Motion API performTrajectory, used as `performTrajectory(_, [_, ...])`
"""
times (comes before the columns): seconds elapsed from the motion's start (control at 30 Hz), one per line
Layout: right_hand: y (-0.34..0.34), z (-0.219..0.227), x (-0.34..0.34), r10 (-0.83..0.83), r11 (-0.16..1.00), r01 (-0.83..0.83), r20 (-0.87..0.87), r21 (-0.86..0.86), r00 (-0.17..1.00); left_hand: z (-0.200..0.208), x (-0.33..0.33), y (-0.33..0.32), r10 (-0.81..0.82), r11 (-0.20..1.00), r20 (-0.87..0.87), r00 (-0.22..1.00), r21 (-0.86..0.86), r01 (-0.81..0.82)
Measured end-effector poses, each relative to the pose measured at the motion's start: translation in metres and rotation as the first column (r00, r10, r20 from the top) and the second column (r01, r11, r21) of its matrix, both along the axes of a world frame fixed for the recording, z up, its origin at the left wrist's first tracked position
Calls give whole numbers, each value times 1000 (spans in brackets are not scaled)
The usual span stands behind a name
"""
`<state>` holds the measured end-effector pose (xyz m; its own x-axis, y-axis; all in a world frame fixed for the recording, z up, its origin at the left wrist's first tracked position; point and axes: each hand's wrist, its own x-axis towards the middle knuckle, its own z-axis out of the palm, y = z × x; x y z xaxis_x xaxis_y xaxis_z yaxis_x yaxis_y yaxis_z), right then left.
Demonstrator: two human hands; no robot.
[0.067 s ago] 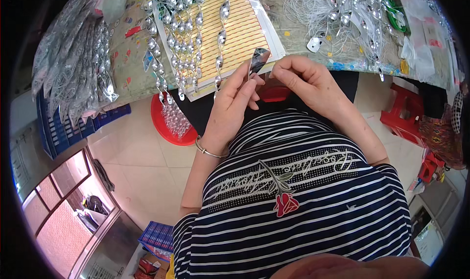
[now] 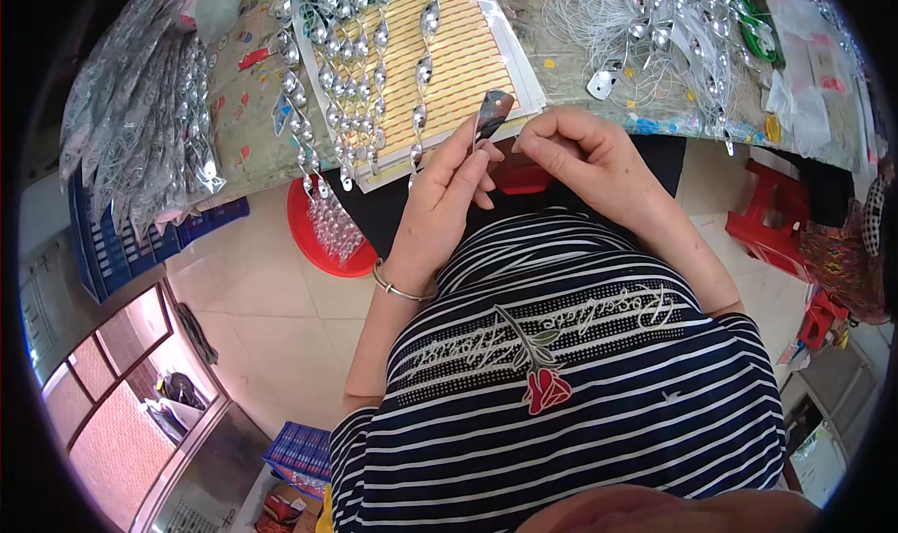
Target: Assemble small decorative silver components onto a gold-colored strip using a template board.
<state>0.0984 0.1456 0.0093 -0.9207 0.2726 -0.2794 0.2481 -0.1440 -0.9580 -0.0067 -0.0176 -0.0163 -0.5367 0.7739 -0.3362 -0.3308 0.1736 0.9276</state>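
Note:
Just in front of the table's near edge, my left hand [image 2: 445, 194] pinches a shiny silver strip end [image 2: 495, 110] between thumb and fingers, its rounded tip pointing up and away. Most of whatever hangs below is hidden by the hand. Close beside it, my right hand [image 2: 591, 161] has thumb and forefinger pressed together; I cannot make out what is between them. Beyond my left hand, several twisted silver spiral strips [image 2: 420, 116] lie over a sheet with yellow and red stripes [image 2: 468, 51].
Plastic-wrapped silver spirals [image 2: 154, 112] hang over the table's left edge. White strings [image 2: 585, 18] and more spirals [image 2: 664, 28] heap at the right. A red basin [image 2: 301, 243] with silver spirals stands below; a red stool [image 2: 769, 217] is at the right.
The silver strip end in my left hand has tilted slightly, showing more of its face. My right hand has shifted very little.

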Motion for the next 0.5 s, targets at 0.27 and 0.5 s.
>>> performTrajectory(0.27, [0, -7, -3, -49, 943, 105, -180, 315, 982, -1, -1, 0, -27, 1000, -18, 999, -10, 26])
performTrajectory(0.5, [5, -14, -2, -66, 903, 122, -147, 411, 987, -3, 0, -2, -12, 1000, -43, 999, -21, 12])
